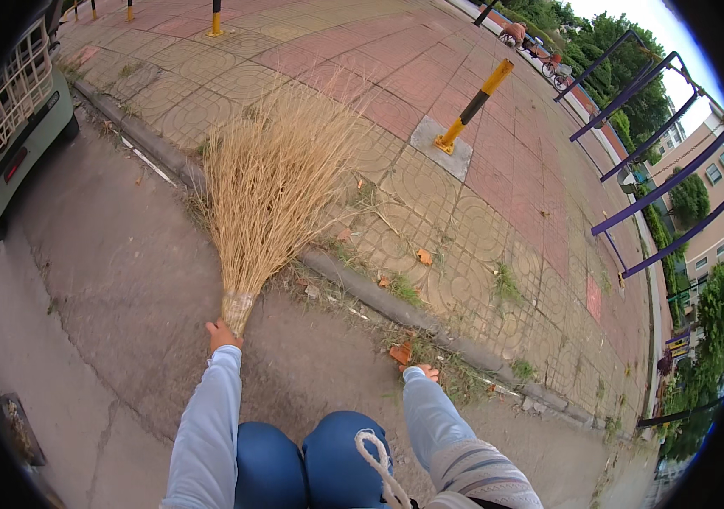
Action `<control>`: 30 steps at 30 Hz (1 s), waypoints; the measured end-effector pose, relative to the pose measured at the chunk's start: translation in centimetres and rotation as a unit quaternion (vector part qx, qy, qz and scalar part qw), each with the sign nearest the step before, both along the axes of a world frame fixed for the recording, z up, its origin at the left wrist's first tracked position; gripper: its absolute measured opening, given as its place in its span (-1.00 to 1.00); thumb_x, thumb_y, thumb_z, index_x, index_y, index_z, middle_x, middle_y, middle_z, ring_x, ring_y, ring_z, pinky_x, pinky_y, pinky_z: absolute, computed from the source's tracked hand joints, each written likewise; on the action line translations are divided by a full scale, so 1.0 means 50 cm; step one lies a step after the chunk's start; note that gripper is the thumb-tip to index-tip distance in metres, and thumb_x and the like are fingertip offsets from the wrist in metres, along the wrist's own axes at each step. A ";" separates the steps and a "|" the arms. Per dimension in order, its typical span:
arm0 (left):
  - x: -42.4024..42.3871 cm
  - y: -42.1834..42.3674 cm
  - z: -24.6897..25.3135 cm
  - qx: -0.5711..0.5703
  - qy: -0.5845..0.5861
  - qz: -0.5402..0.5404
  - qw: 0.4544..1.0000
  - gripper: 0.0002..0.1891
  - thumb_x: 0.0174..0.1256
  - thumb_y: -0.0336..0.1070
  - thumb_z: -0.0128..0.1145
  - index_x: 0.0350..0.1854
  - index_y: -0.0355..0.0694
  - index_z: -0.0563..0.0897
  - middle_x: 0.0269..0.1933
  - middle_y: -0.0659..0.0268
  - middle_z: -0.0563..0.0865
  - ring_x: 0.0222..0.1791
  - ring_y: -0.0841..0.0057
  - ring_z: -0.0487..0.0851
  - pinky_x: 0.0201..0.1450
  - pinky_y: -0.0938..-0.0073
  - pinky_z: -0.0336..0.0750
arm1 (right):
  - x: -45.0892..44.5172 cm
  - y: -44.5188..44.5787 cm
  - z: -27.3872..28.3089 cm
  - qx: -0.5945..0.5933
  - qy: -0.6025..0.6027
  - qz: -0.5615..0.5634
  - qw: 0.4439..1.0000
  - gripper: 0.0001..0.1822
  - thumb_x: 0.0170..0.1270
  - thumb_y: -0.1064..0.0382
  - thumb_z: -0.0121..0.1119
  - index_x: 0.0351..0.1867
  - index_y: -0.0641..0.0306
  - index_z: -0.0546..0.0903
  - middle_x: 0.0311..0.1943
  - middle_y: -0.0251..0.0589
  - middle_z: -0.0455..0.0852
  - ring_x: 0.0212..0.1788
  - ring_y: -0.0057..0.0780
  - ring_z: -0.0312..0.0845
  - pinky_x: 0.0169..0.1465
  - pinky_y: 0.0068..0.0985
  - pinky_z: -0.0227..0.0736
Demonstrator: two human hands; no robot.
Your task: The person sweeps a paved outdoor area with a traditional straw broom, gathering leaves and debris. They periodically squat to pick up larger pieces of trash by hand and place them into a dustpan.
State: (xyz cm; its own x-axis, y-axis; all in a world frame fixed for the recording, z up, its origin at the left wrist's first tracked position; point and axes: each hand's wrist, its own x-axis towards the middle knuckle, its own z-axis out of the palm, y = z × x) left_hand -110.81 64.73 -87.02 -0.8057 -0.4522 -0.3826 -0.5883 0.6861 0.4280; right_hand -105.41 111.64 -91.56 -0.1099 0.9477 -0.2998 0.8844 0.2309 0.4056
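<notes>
My left hand (222,335) grips the bound lower end of a straw broom (273,191). Its long dry bristles fan out away from me, over the kerb and onto the paving. Down at the grass beside the kerb is my right hand (422,371), partly covered by its sleeve. A brown dry leaf (401,352) lies right at its fingers, with cut grass (457,382) around it. Whether these fingers are closed on the leaf or the grass cannot be made out.
A stone kerb (394,308) runs diagonally between the road and patterned paving. A green vehicle (24,159) stands at left; a dark container with debris (20,429) is at lower left. A yellow-black bollard (473,108) and purple metal frames (661,191) rise from the paving. A person (515,32) is far off.
</notes>
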 end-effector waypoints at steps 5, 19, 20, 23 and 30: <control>-0.010 0.015 -0.004 -0.009 -0.009 0.004 1.000 -0.32 -0.25 -0.43 0.34 -0.01 -0.33 0.24 -0.01 0.06 0.21 -0.19 0.07 0.51 -0.11 0.30 0.46 | 0.025 0.082 -0.077 0.067 0.094 -0.027 0.993 -0.70 0.14 0.03 -0.04 -0.13 0.06 0.45 -0.07 -0.27 0.45 0.04 -0.38 0.31 0.07 -0.35 0.20; -0.031 0.007 -0.070 -0.041 -0.054 -0.009 0.998 -0.02 -0.27 -0.36 0.37 0.24 -0.37 0.00 0.09 0.04 0.17 -0.06 0.13 0.47 -0.04 0.37 0.43 | 0.002 0.104 -0.045 -0.092 0.166 -0.139 0.972 -0.07 -0.31 -0.01 0.39 0.08 0.26 0.10 0.00 0.09 0.40 0.01 -0.14 0.41 0.10 -0.38 0.29; -0.030 0.007 -0.070 -0.037 -0.051 -0.008 0.998 -0.03 -0.27 -0.35 0.38 0.23 -0.38 0.01 0.09 0.04 0.17 -0.06 0.13 0.46 -0.03 0.38 0.43 | 0.003 0.109 -0.059 -0.096 0.144 -0.134 0.976 -0.17 -0.28 0.03 0.36 0.03 0.25 0.16 -0.02 0.06 0.43 -0.01 -0.14 0.42 0.07 -0.33 0.31; -0.027 0.005 -0.068 -0.034 -0.054 -0.002 0.998 -0.03 -0.27 -0.35 0.38 0.23 -0.39 0.02 0.11 0.04 0.16 -0.05 0.13 0.46 -0.02 0.39 0.43 | -0.023 0.108 -0.089 -0.116 0.043 -0.050 0.991 -0.45 -0.17 0.15 0.29 -0.10 0.22 0.35 -0.09 -0.03 0.50 -0.04 -0.13 0.46 -0.03 -0.20 0.34; -0.055 0.048 -0.077 -0.032 -0.053 -0.056 0.997 -0.04 -0.27 -0.36 0.38 0.22 -0.40 0.02 0.09 0.06 0.18 -0.08 0.14 0.48 -0.02 0.39 0.44 | 0.077 0.321 -0.223 -0.158 -0.194 0.150 0.956 -0.78 -0.01 0.26 0.16 -0.28 0.18 0.64 -0.20 -0.14 0.62 -0.12 -0.12 0.52 -0.17 -0.06 0.41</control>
State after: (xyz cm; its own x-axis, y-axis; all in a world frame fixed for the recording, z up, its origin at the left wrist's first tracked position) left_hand -113.57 67.11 -90.86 -0.8090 -0.3885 -0.4410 -0.5465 0.7733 0.3214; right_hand -101.58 127.67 -102.72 -0.1846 0.7462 -0.6396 0.5559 0.6160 0.5581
